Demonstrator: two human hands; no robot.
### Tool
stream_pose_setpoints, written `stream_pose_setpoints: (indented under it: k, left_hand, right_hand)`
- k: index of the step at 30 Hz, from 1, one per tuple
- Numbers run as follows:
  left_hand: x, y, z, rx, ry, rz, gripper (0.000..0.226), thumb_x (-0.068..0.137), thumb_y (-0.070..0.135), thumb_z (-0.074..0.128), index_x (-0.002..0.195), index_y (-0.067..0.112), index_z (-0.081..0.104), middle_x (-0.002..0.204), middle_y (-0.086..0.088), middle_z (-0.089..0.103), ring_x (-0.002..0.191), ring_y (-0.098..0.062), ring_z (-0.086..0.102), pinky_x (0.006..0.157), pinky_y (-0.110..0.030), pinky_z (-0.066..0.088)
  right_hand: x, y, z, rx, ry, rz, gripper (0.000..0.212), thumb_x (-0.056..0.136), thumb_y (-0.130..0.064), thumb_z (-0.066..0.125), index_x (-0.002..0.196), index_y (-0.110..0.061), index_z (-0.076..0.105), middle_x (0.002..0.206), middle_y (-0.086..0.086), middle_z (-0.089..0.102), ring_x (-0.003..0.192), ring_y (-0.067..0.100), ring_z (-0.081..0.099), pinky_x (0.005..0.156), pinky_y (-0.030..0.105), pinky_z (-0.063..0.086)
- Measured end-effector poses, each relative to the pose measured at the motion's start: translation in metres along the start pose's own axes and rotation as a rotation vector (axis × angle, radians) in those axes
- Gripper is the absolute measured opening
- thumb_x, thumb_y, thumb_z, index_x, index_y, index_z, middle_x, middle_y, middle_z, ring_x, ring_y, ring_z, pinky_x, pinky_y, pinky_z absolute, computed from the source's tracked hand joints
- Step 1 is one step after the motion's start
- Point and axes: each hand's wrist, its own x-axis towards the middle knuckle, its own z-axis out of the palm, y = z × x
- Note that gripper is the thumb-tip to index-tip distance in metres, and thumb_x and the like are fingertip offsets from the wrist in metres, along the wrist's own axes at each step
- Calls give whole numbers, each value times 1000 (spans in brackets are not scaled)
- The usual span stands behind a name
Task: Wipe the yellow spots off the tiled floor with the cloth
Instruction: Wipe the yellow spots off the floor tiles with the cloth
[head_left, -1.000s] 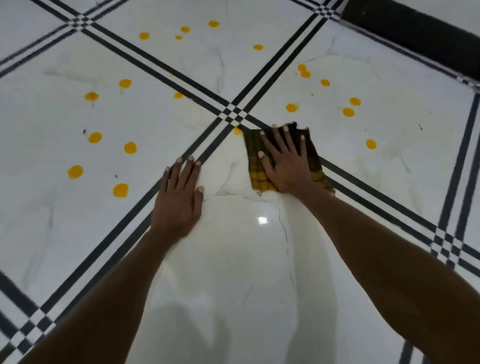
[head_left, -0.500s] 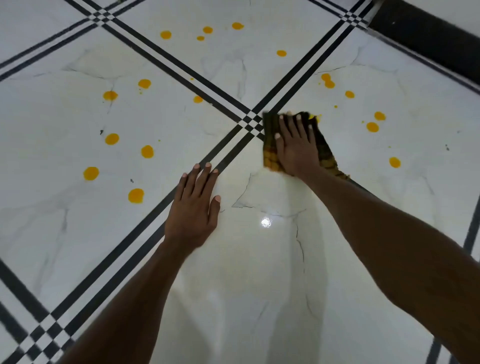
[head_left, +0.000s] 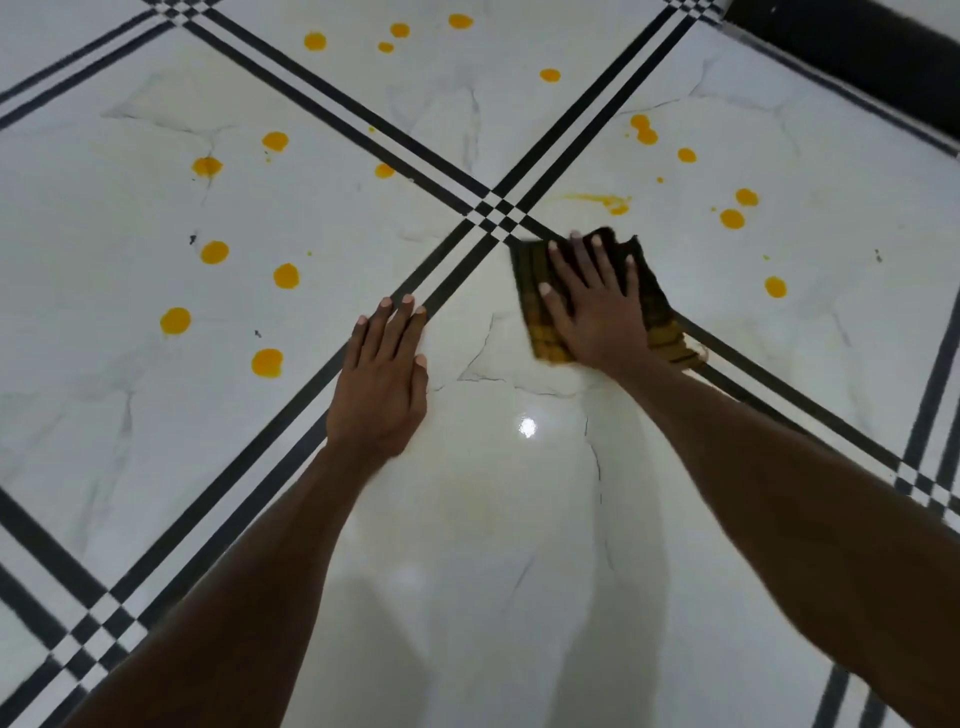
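Observation:
My right hand (head_left: 592, 301) presses flat on a dark checked cloth (head_left: 655, 306) with yellow stains, lying on the white tiled floor (head_left: 493, 519) just right of the black line crossing (head_left: 496, 213). A yellow smear (head_left: 597, 200) streaks the tile just beyond the cloth. Several round yellow spots sit on the left tile (head_left: 267, 362), the far tile (head_left: 315, 40) and the right tile (head_left: 732, 219). My left hand (head_left: 382, 384) lies flat on the floor, fingers together, holding nothing, left of the cloth.
Black double stripes (head_left: 311, 395) cross the floor diagonally. A dark strip or threshold (head_left: 857, 47) runs along the top right corner. A bright light reflection (head_left: 527, 427) shines on the glossy near tile between my arms.
My right hand has pulled the cloth back toward me from the spot beyond the crossing, leaving a yellow smear there. My left hand stays planted on the floor.

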Motion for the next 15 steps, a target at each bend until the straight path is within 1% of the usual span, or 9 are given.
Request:
stream_pose_setpoints:
  k: [1, 2, 4, 6, 9, 10, 11, 13, 15]
  left_hand:
    - [-1, 0, 1, 4, 5, 4, 59, 107, 27, 27, 165, 13, 23, 174, -3, 19, 162, -21, 11, 132, -46, 13]
    - [0, 0, 2, 4, 14, 7, 59, 107, 26, 27, 164, 13, 24, 174, -3, 20, 162, -21, 13, 132, -45, 13]
    - [1, -1, 2, -13, 12, 14, 58, 107, 27, 27, 164, 13, 26, 173, -4, 22, 162, -22, 15, 132, -45, 12]
    - [-1, 0, 0, -26, 10, 5, 57, 108, 27, 26, 163, 12, 28, 172, -5, 24, 161, -22, 16, 132, -45, 13]
    - [-2, -3, 0, -26, 20, 19, 58, 107, 27, 26, 163, 11, 29, 172, -6, 25, 161, -23, 17, 132, -44, 12]
    - [-2, -3, 1, -28, 19, 16, 58, 107, 27, 26, 163, 11, 29, 172, -5, 25, 161, -23, 17, 132, -44, 11]
    - [-3, -3, 2, -29, 16, 13, 58, 107, 27, 27, 163, 11, 29, 172, -5, 25, 161, -23, 17, 132, -44, 11]
    - [-2, 0, 5, -16, 12, 16, 58, 107, 27, 28, 162, 10, 29, 172, -6, 25, 161, -26, 18, 132, -46, 12]
    - [-1, 2, 5, 1, 8, 10, 58, 107, 29, 27, 162, 8, 30, 171, -10, 27, 160, -29, 20, 131, -49, 13]
  right_hand:
    - [11, -20, 5, 14, 12, 89, 68, 106, -60, 15, 167, -32, 16, 177, 3, 11, 164, 29, 6, 129, 65, 4]
    - [14, -42, 10, 18, 11, 90, 69, 106, -60, 14, 167, -30, 16, 176, 5, 12, 164, 31, 6, 129, 64, 3]
    - [-12, -83, 16, 12, -4, -93, 69, 106, -58, 12, 167, -27, 18, 176, 8, 17, 164, 32, 7, 129, 63, 4]
    - [-69, -95, 20, -5, -43, -303, 65, 109, -54, 17, 168, -28, 16, 176, 5, 14, 164, 28, 3, 130, 61, 5]
    - [-147, -40, 11, -18, -131, -506, 63, 110, -55, 29, 167, -34, 13, 177, -4, 6, 165, 21, -2, 132, 55, 1]
    - [-155, -8, 7, -40, -136, -510, 63, 109, -55, 31, 167, -35, 14, 177, -5, 7, 165, 20, 0, 132, 56, 2]
    - [-153, 25, 4, -56, -108, -438, 63, 108, -56, 30, 167, -36, 15, 177, -5, 9, 164, 20, 2, 131, 59, 7]
    - [-128, 67, -4, -31, -16, -117, 65, 106, -59, 24, 166, -37, 16, 177, -3, 12, 164, 22, 7, 127, 64, 14]
    - [-92, 62, -4, 42, 15, 195, 68, 104, -61, 17, 167, -33, 18, 177, 0, 12, 164, 26, 7, 129, 64, 7]
